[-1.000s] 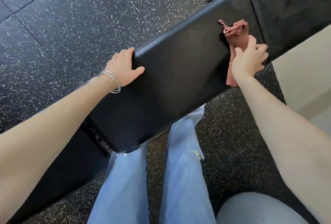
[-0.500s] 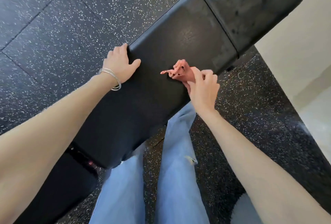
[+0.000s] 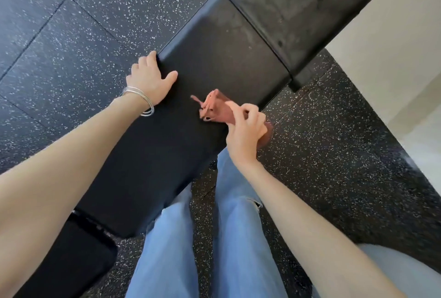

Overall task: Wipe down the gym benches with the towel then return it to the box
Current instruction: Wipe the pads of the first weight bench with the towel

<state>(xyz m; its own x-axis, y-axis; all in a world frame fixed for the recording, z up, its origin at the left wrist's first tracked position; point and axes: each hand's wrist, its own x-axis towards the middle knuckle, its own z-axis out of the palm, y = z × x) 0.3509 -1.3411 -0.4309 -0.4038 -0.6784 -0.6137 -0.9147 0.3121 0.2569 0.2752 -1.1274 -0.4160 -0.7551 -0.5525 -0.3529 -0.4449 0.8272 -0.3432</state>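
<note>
While leaning over the black bench, pinched the pink towel in the curled right hand at centre frame, bunched against the bench top near its right edge. Gripped the bench's left edge with the left hand, fingers bent over the side, thumb on top, bangles at the wrist. Kept both hands apart.

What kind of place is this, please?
Most likely a gym. A black padded bench with separate pads stands on speckled rubber floor tiles, as in weight rooms. The right hand holds a pink towel on the pad, while the left hand grips its edge.
</note>
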